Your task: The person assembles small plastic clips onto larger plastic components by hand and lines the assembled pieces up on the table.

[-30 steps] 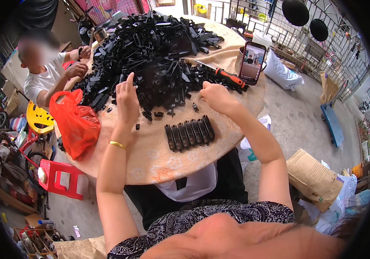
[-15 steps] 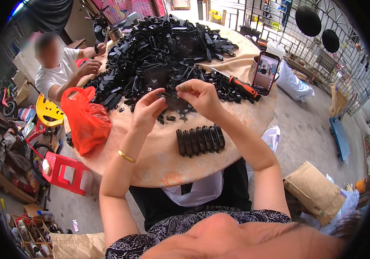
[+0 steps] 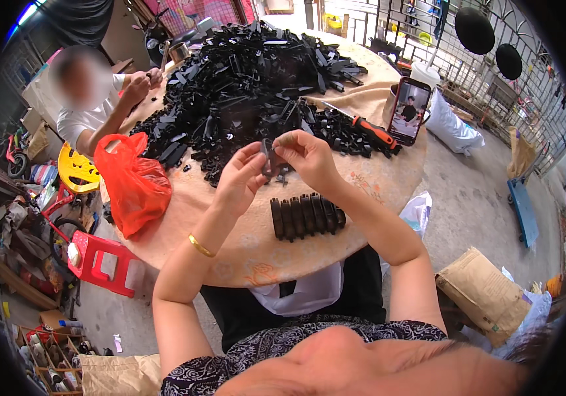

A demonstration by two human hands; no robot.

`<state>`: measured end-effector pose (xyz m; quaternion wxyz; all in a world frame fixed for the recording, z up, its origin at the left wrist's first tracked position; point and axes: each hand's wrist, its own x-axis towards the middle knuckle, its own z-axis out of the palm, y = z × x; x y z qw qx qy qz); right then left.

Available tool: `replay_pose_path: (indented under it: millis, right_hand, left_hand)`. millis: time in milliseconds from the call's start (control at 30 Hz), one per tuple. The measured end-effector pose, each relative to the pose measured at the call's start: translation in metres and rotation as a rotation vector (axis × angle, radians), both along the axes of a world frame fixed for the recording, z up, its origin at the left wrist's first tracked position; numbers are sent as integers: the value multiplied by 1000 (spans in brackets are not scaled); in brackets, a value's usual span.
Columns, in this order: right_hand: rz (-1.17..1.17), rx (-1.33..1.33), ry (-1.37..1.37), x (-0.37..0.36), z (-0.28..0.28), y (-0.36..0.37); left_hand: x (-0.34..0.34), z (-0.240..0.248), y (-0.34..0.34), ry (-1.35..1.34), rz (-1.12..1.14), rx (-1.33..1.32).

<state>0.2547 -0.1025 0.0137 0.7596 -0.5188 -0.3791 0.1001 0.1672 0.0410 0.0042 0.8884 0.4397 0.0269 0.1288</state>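
Observation:
Over the near edge of a big heap of black plastic parts [image 3: 236,86], my hands meet at one small, narrow black plastic part [image 3: 267,157]. My left hand [image 3: 243,173] is closed, pinching it between thumb and fingers, and it stands roughly upright. My right hand [image 3: 309,158] is closed too, its thumb and forefinger pressed at the part's upper right side; its fingertips partly hide what they grip. Below my right wrist, a row of matching black plastic pieces [image 3: 306,216] lies side by side on the cloth-covered table [image 3: 243,254].
A red plastic bag [image 3: 134,188] sits at the table's left edge. An orange-handled screwdriver [image 3: 375,132] lies beside a propped phone [image 3: 409,112] at right. Across the left side, another person [image 3: 88,119] works with both hands. A red stool [image 3: 101,261] stands on the floor.
My hands have come closer together, and the black part now stands upright between them. The other person's hands have drawn together. The phone's picture has changed.

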Motion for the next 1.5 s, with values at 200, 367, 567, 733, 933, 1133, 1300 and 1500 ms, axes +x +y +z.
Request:
replay_pose_path:
  millis: [200,367,567,733,933,1133,1300,1500]
  right_hand:
    - [-341,-70,-385,3,6,-7]
    - [-428,-47,-596,-2,12,-10]
    - [-438,-112,-768,-5,13,-11]
    - [-356,-236,-877,-9,15,-16]
    - [-339,-185,-959,-11,16,-14]
    - [-387,-374,-555,-22,31,-36]
    - [-463,-737,-598,-9,38,-101]
    - [-342,-1068,-700,-18,7,-135]
  left_hand:
    - [-5,15,-18,-33,-160,97]
    - [-8,16,-18,-17,-170,150]
    - [-7,12,-18,-19,-122,178]
    - [-8,10,-11,31,-83,167]
    - [-10,11,-7,66,-120,76]
    - [11,14,-18,-38,-21,277]
    - [25,6,61,-62,940,1865]
    - [40,-21,122,38,775,1674]
